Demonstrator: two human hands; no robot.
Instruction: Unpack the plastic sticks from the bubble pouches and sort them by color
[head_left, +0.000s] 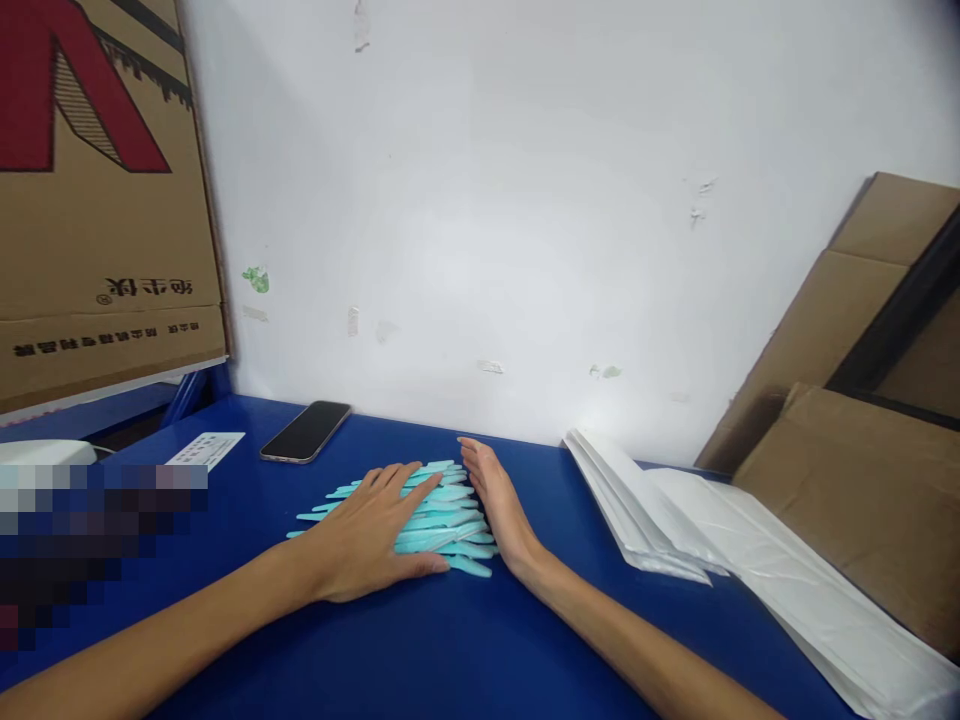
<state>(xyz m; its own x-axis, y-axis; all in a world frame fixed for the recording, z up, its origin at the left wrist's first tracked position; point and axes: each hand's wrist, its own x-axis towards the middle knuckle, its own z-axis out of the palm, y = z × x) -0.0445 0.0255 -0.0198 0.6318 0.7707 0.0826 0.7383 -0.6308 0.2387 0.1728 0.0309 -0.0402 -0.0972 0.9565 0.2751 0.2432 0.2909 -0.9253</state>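
Note:
A pile of several slim turquoise plastic pieces [442, 520] lies spread on the blue table [450, 640]. My left hand [371, 535] rests flat on top of the pile's left part, fingers stretched out and pointing right. My right hand [501, 510] stands on its edge against the pile's right side, fingers straight and together, pointing toward the wall. Neither hand grips anything. Part of the pile is hidden under my left palm.
A dark phone [306, 431] lies face up near the wall, a white card [206, 449] to its left. A stack of white bags [675, 520] lies at the right. Cardboard boxes [847, 440] lean at the right, another box [97, 200] at the left.

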